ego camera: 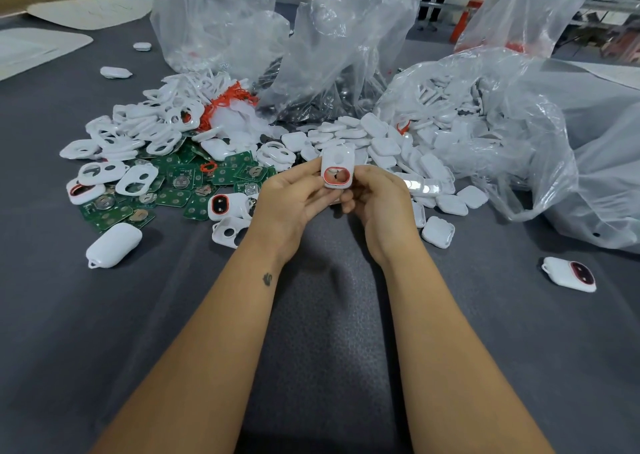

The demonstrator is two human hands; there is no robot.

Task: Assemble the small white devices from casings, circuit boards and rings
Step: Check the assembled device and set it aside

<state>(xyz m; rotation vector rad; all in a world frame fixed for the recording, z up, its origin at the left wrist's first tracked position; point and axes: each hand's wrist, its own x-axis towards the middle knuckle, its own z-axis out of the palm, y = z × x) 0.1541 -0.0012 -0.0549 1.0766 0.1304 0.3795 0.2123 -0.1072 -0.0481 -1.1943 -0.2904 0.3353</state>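
Both hands hold one white casing [337, 168] upright above the grey table [329, 315]; a red ring sits in its lower opening. My left hand [289, 202] grips its left side and my right hand [379, 199] grips its right side. Green circuit boards [180, 190] lie scattered to the left. White front casings with openings [138, 131] are heaped behind the boards. Plain white back casings [381, 142] spill out on the right. A bunch of red rings [227, 104] lies at the back of the heap.
Clear plastic bags [346, 38] stand behind the piles, and another bag [519, 135] lies at the right. One white device with a red ring [569, 273] rests at the right, a closed white one [114, 244] at the left, and two more [116, 72] far left.
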